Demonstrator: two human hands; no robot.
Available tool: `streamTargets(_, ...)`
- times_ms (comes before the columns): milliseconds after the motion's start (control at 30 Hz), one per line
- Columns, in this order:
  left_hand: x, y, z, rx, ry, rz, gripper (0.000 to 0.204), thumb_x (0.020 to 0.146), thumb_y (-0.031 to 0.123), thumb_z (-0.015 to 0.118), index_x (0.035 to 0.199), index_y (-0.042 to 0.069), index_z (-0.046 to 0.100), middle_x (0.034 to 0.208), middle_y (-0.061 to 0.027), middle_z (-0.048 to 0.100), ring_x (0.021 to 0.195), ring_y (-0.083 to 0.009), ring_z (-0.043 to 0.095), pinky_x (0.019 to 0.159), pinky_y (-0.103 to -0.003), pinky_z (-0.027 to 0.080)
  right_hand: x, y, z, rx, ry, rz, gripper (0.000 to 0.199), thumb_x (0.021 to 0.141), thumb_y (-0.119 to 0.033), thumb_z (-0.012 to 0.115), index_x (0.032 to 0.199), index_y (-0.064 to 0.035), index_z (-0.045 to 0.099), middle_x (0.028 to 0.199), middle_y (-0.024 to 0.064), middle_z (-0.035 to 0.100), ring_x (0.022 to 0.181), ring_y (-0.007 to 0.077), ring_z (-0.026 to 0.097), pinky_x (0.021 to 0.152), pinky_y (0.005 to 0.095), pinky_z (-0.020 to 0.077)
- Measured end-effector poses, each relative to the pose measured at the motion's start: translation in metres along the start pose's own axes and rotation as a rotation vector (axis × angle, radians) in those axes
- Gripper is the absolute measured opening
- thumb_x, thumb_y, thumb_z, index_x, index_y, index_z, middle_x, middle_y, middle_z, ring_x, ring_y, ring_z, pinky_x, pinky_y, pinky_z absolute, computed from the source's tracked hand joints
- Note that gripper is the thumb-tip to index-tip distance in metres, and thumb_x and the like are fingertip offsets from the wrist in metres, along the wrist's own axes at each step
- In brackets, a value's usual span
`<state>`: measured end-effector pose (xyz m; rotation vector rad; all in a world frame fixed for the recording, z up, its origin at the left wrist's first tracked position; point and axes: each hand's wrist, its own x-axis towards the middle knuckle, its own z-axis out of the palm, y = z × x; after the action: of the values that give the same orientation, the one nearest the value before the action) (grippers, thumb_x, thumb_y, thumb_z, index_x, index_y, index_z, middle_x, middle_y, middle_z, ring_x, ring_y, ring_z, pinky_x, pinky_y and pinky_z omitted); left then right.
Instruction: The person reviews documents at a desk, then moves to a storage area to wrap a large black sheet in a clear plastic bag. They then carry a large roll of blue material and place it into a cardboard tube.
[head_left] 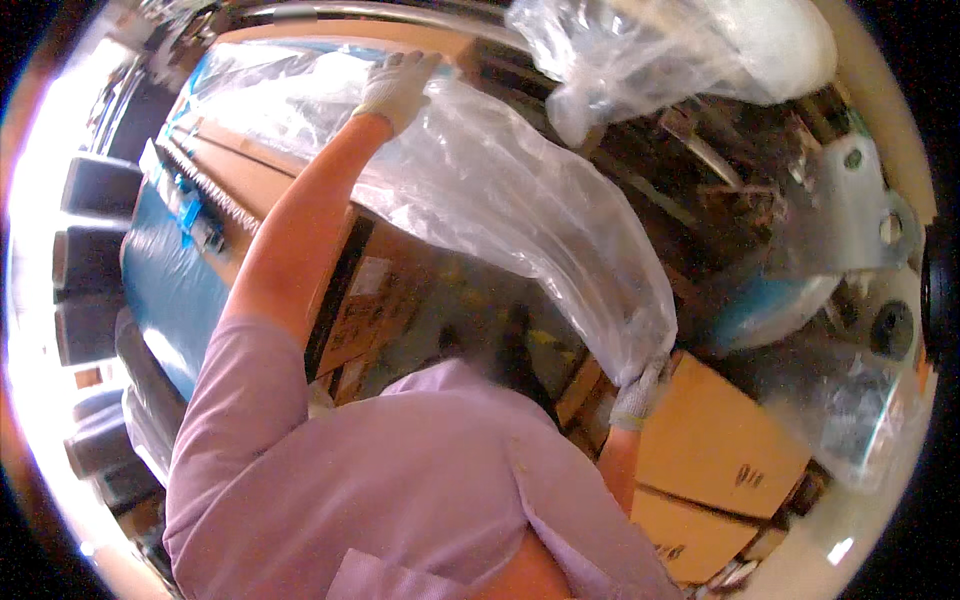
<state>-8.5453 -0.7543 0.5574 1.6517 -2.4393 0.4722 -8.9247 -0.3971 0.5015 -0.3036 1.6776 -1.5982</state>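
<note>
A long clear plastic bag [530, 210] stretches from the top of a cardboard box down to the right. My left hand [395, 90], in a pale knitted glove, rests on the plastic at the box's far side, fingers stretched out and a little apart. Lower right, my right hand [640, 393], gloved too, is closed around the gathered end of the same bag. Under the plastic on the left lies the large cardboard box [240, 148], with something blue showing through near its far edge.
Closed cardboard boxes [715, 435] are stacked beside my right arm. More bundled clear plastic [680, 50] lies at the far right, above metal parts. A grey metal bracket with holes [850, 205] stands at the right. On the left are a blue-wrapped panel [175, 275] and dark bins [95, 265].
</note>
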Motion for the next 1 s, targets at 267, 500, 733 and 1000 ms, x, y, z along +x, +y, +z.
streamTargets(267,-0.16,0.154,-0.057,-0.551,-0.226,0.38,0.092,0.072,0.038,0.076,0.147,0.017,0.028,0.147,-0.0145,0.034,0.134,-0.0332,0.035,0.111,-0.052,0.023,-0.046,-0.051,0.007,-0.236,-0.035,-0.231,0.031,0.089,-0.014,0.058,0.114,0.0029,0.061,0.115,0.0115,0.062,0.104,0.0196,0.057,0.09,0.032,0.0449)
streamTargets(500,-0.169,0.159,0.005,-0.298,-0.601,0.398,0.074,0.074,0.027,0.071,0.141,0.018,0.041,0.127,-0.0089,0.056,0.12,-0.0273,0.049,0.101,-0.046,0.037,-0.053,-0.097,0.053,-0.305,-0.031,-0.604,0.018,0.087,-0.007,0.061,0.101,0.0031,0.066,0.101,0.0075,0.067,0.094,0.0164,0.06,0.088,0.0286,0.045)
streamTargets(733,-0.184,0.179,-0.061,-0.857,-0.236,0.203,0.095,0.066,0.029,0.079,0.144,0.007,0.028,0.138,-0.0165,0.043,0.12,-0.0386,0.046,0.1,-0.049,0.038,-0.049,-0.143,0.101,-0.211,-0.302,-0.703,0.021,0.092,-0.013,0.059,0.107,-0.0011,0.066,0.109,0.0057,0.066,0.099,0.0143,0.059,0.092,0.0269,0.0441)
streamTargets(1000,-0.178,0.173,-0.072,-0.649,-0.055,0.452,0.068,0.066,0.009,0.067,0.132,0.019,0.053,0.123,-0.0131,0.054,0.116,-0.0339,0.05,0.1,-0.042,0.04,-0.058,-0.086,0.079,-0.004,-0.738,-0.01,0.069,0.092,-0.053,0.048,0.138,-0.0024,0.039,0.136,0.0083,0.045,0.121,0.0199,0.045,0.105,0.032,0.037)
